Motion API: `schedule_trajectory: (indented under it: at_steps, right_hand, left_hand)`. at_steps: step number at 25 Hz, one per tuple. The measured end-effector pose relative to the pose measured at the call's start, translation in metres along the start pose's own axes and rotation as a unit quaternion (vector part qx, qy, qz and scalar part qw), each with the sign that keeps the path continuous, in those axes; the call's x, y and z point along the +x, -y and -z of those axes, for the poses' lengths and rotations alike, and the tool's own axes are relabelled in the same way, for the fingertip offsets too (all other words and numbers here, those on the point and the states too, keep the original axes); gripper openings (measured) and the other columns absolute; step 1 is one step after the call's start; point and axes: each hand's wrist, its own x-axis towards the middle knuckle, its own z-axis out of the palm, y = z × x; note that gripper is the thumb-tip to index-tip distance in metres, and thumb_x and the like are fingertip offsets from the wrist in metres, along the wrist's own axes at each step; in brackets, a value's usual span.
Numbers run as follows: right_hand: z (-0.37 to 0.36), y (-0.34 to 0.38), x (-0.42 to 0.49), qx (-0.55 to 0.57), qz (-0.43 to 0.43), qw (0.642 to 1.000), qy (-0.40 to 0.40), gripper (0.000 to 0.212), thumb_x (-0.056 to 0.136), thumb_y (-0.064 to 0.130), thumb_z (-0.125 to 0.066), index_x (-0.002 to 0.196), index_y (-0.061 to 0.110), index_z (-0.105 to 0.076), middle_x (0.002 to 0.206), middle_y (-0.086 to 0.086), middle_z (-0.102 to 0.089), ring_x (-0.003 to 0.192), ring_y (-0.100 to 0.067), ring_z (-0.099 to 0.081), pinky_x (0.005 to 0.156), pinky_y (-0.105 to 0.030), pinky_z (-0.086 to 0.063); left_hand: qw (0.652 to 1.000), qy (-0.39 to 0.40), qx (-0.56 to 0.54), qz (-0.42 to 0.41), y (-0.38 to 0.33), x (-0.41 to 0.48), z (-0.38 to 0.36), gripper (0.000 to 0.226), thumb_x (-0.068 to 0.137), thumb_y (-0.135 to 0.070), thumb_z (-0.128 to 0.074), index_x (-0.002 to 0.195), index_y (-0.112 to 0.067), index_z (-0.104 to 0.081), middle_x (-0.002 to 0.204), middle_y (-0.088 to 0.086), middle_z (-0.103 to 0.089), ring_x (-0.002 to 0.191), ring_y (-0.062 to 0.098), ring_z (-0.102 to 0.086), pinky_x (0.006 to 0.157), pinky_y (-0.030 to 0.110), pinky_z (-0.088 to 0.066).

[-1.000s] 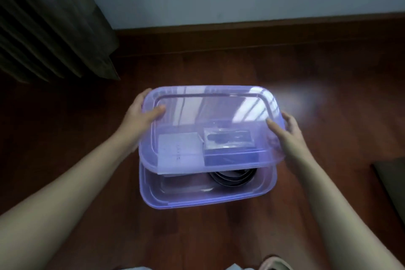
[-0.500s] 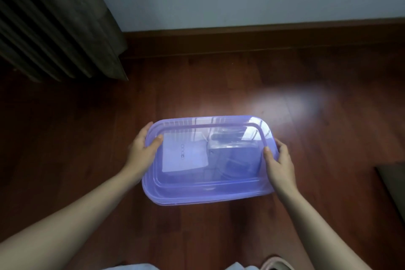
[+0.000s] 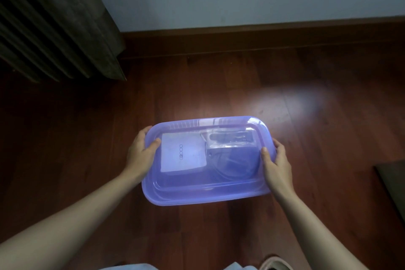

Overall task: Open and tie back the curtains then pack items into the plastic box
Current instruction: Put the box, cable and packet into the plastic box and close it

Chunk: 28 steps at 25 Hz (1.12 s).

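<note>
**Lid on, seal unproven**

Left hand (image 3: 141,155) grips the left short end of the translucent purple plastic lid (image 3: 208,184). The thumb lies on top and the fingers wrap round the rim, out of sight. Right hand (image 3: 277,164) mirrors it at the right end, thumb on top and fingers curled over the edge.

The lid lies over the translucent purple rectangular plastic box (image 3: 197,199). The box sits on the dark red wooden floor (image 3: 197,94), well apart from the dark grey pleated curtain (image 3: 54,24) at far left.

Seen through the lid:
- a flat white carton with printed circles (image 3: 183,152), on the left
- a clear plastic packet (image 3: 230,138), back right
- something dark and round beneath the packet, too blurred to name

Risks, as I judge them:
- **Seal:** I cannot tell whether the rim has seated all round, and neither long side has a hand on it. Pressure at the ends alone may leave those sides proud.
- **Lifting:** If the box is then lifted by the lid, it could drop away and spill.
- **Packet:** It looks to ride high and may hold the lid up.
- **Plastic:** Hard thumb pressure could bow it.
</note>
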Motion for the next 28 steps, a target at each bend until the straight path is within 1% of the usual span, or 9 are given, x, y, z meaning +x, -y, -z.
schedule_trajectory:
  at_steps: [3, 6, 10, 14, 15, 17, 20, 24, 28]
  right_hand:
    - [0.000, 0.001, -0.001, -0.011, -0.001, 1.000, -0.005, 0.042, 0.095, 0.031, -0.049, 0.136, 0.021, -0.043, 0.129, -0.003, -0.058, 0.116, -0.027, -0.054, 0.095, -0.036, -0.039]
    - [0.000, 0.003, -0.002, -0.023, -0.007, 1.000, -0.004, 0.042, 0.095, 0.032, -0.048, 0.135, 0.022, -0.042, 0.124, -0.006, -0.060, 0.114, -0.030, -0.055, 0.095, -0.038, -0.039]
    - [0.005, 0.005, 0.002, -0.048, -0.033, 0.998, 0.018, 0.039, 0.092, 0.037, -0.052, 0.129, 0.028, -0.041, 0.102, -0.004, -0.059, 0.107, -0.036, -0.057, 0.087, -0.038, -0.039]
    - [0.005, 0.001, 0.006, -0.030, -0.064, 0.997, 0.031, 0.058, 0.087, 0.051, -0.057, 0.137, 0.031, -0.036, 0.128, -0.007, -0.058, 0.119, -0.036, -0.052, 0.096, -0.039, -0.038]
    - [0.004, 0.000, 0.006, -0.033, -0.065, 0.997, 0.031, 0.061, 0.084, 0.057, -0.057, 0.136, 0.031, -0.038, 0.127, -0.005, -0.059, 0.120, -0.035, -0.052, 0.096, -0.039, -0.038]
    - [0.002, 0.001, 0.005, -0.052, -0.065, 0.996, 0.032, 0.067, 0.074, 0.069, -0.054, 0.128, 0.030, -0.046, 0.108, 0.000, -0.061, 0.114, -0.034, -0.055, 0.092, -0.039, -0.039]
    - [0.001, 0.002, 0.006, -0.084, -0.055, 0.995, 0.016, 0.071, 0.065, 0.075, -0.048, 0.119, 0.028, -0.052, 0.100, 0.000, -0.061, 0.108, -0.036, -0.058, 0.092, -0.041, -0.040]
    - [-0.001, 0.002, 0.004, -0.098, -0.039, 0.994, -0.007, 0.067, 0.065, 0.075, -0.048, 0.113, 0.028, -0.054, 0.092, 0.002, -0.059, 0.102, -0.036, -0.059, 0.084, -0.038, -0.040]
    - [0.000, 0.003, 0.003, -0.108, -0.036, 0.993, -0.023, 0.069, 0.064, 0.076, -0.047, 0.110, 0.025, -0.057, 0.103, -0.008, -0.068, 0.101, -0.039, -0.059, 0.086, -0.040, -0.041]
  left_hand:
    - [1.000, -0.016, 0.004, -0.001, -0.003, -0.001, -0.001, 0.037, 0.093, -0.016, -0.053, 0.130, -0.020, -0.048, 0.125, -0.001, -0.054, 0.112, 0.019, -0.052, 0.090, 0.032, -0.041]
    - [0.999, -0.015, 0.032, -0.003, -0.004, -0.003, -0.002, 0.035, 0.096, -0.018, -0.047, 0.131, -0.019, -0.045, 0.125, 0.001, -0.054, 0.114, 0.025, -0.052, 0.088, 0.032, -0.039]
    - [0.995, -0.014, 0.089, 0.053, -0.014, -0.008, -0.007, 0.041, 0.100, -0.038, -0.031, 0.139, -0.025, -0.034, 0.129, 0.010, -0.054, 0.114, 0.035, -0.052, 0.085, 0.034, -0.036]
    - [0.985, -0.019, 0.034, 0.170, -0.004, -0.008, -0.001, 0.051, 0.094, -0.057, -0.030, 0.138, -0.030, -0.034, 0.128, 0.008, -0.055, 0.112, 0.034, -0.054, 0.093, 0.043, -0.045]
    - [0.980, -0.019, 0.025, 0.196, 0.000, -0.013, -0.001, 0.053, 0.093, -0.059, -0.030, 0.135, -0.027, -0.038, 0.123, 0.007, -0.057, 0.108, 0.032, -0.056, 0.090, 0.043, -0.047]
    - [0.978, -0.023, 0.025, 0.204, 0.005, -0.026, -0.005, 0.050, 0.093, -0.059, -0.032, 0.120, -0.021, -0.050, 0.109, 0.004, -0.060, 0.096, 0.028, -0.059, 0.082, 0.040, -0.048]
    - [0.987, -0.044, 0.036, 0.153, 0.005, -0.033, -0.009, 0.051, 0.095, -0.054, -0.031, 0.093, -0.012, -0.059, 0.086, 0.005, -0.062, 0.081, 0.025, -0.058, 0.072, 0.035, -0.044]
    - [0.987, -0.071, 0.086, 0.115, 0.003, -0.034, -0.008, 0.051, 0.098, -0.047, -0.031, 0.076, -0.008, -0.056, 0.069, 0.002, -0.055, 0.065, 0.019, -0.050, 0.062, 0.030, -0.034]
    - [0.987, -0.099, 0.089, 0.088, -0.006, -0.042, -0.011, 0.047, 0.099, -0.040, -0.035, 0.064, -0.011, -0.047, 0.061, 0.001, -0.050, 0.056, 0.009, -0.043, 0.050, 0.021, -0.031]
